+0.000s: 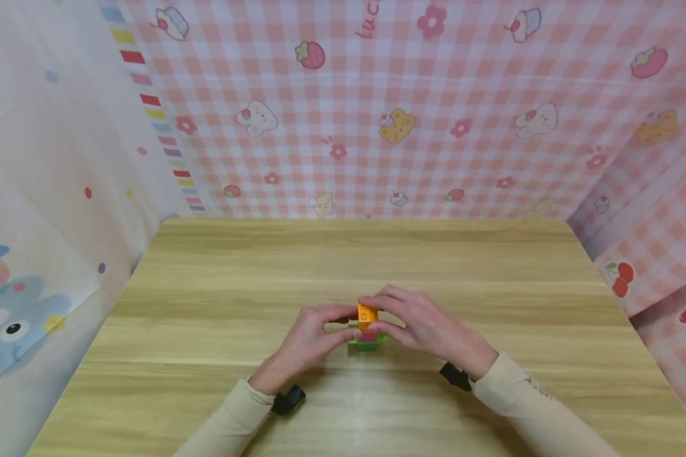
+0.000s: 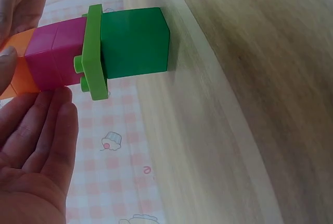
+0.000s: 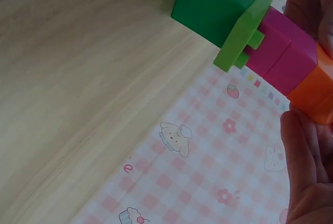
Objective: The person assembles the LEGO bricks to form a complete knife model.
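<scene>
A small tower of toy building blocks stands upright on the table. At its base is a dark green block (image 2: 136, 42), under a light green studded plate (image 2: 94, 52). Magenta blocks (image 2: 56, 52) sit above that plate, and an orange block (image 1: 367, 317) tops the tower. My left hand (image 1: 310, 334) grips the upper tower from the left, thumb in front and fingers behind, around the orange and magenta parts. From the right, my right hand (image 1: 425, 320) pinches the orange block between thumb and fingers. Some fingertips are hidden behind the blocks.
The wood-grain table (image 1: 217, 285) reaches back to a pink checked cloth (image 1: 354, 152). A white patterned cloth (image 1: 51, 158) hangs on the left, and more checked cloth (image 1: 657, 247) on the right. Each wrist wears a black device, one being the left wrist camera (image 1: 288, 400).
</scene>
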Demonstrator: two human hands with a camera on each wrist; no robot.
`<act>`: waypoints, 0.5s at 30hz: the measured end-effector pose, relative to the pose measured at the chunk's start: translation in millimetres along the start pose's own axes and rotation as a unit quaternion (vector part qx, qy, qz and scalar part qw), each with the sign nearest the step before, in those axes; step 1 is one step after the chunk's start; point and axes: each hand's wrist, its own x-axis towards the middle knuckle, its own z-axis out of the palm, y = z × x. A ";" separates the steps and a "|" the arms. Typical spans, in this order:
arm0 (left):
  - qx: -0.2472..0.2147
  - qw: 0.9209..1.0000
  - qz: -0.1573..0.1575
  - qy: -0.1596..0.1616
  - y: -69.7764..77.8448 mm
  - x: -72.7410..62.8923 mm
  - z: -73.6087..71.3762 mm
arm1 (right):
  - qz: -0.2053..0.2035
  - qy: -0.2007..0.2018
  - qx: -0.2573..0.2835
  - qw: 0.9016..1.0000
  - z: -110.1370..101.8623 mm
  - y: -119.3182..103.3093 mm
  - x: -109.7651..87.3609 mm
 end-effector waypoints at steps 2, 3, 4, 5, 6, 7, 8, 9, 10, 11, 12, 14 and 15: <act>0.000 1.000 -0.002 -0.003 -0.5 0.0 0.2 | 0.000 0.003 -0.001 1.000 1.7 0.3 -2.2; -0.002 1.000 -0.005 -0.005 -0.8 0.1 0.1 | 0.002 0.005 -0.001 1.000 2.5 0.4 -3.1; -0.004 1.000 -0.006 -0.006 -1.2 0.3 0.1 | 0.005 0.007 -0.002 1.000 3.0 0.2 -3.9; -0.005 1.000 -0.006 -0.007 -1.4 0.5 0.1 | 0.010 0.009 -0.001 1.000 3.2 -0.1 -4.6; -0.007 1.000 -0.005 -0.009 -1.7 0.7 0.0 | 0.016 0.010 -0.001 1.000 3.7 -0.3 -5.5; -0.007 1.000 -0.005 -0.010 -1.8 1.1 -0.1 | 0.023 0.010 0.000 1.000 3.7 -1.1 -6.2; -0.007 1.000 -0.005 -0.011 -1.9 1.2 -0.4 | 0.030 0.010 0.001 0.999 3.9 -1.7 -7.2; -0.006 1.000 -0.005 -0.012 -1.9 1.4 -0.5 | 0.040 0.009 0.002 0.999 3.9 -2.5 -8.3; -0.004 1.000 -0.005 -0.013 -1.7 1.4 -0.6 | 0.051 0.009 0.004 0.999 3.8 -3.5 -9.6; -0.002 1.000 -0.005 -0.013 -1.5 1.4 -0.7 | 0.061 0.007 0.007 0.998 4.2 -4.5 -11.0; -0.001 1.000 -0.007 -0.013 -1.2 1.1 -0.9 | 0.071 0.007 0.009 0.997 4.7 -5.5 -12.2; 0.000 1.000 -0.012 -0.010 -0.2 0.0 -1.4 | 0.089 0.006 0.016 0.996 6.4 -7.2 -14.1; 0.000 1.000 -0.016 -0.009 0.2 -0.8 -1.8 | 0.097 0.005 0.021 0.995 7.7 -7.8 -14.6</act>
